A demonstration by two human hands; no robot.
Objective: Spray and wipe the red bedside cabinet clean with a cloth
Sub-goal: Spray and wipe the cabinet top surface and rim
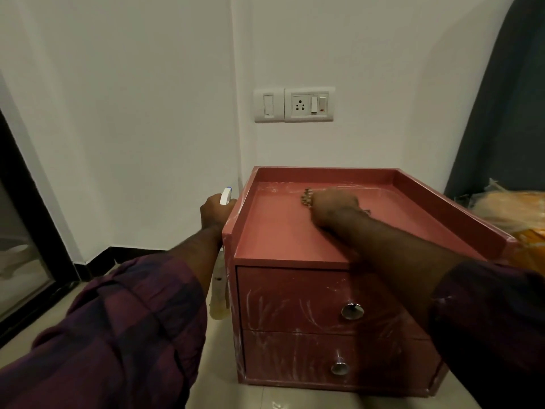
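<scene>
- The red cabinet [295, 290] stands on the floor in the corner. The right hand [333, 208] lies on its recessed top, bunched over a patterned cloth [306, 197] and seemingly clenching it, though blur hides the fingers.
- The left hand [213, 211] grasps the head of the spray bottle [226, 196], which hangs just beside the cabinet's left wall.
- Only a small edge of cloth shows past the knuckles. If it balls up further, bare skin would likely smear the wet top.
- A raised rim runs along 3 sides of the top. Liquid may pool in the back corners, where a flat swipe would probably miss it.
- The bottle's nozzle faces the wall. A stray squeeze could wet the paint, and the switch plate [308, 104] above it.
- The 2 drawer fronts show pale streaks around the knobs [352, 311]. Skipping them would leave the job half done.
- The bottle could knock the cabinet's side if the left arm swings.
</scene>
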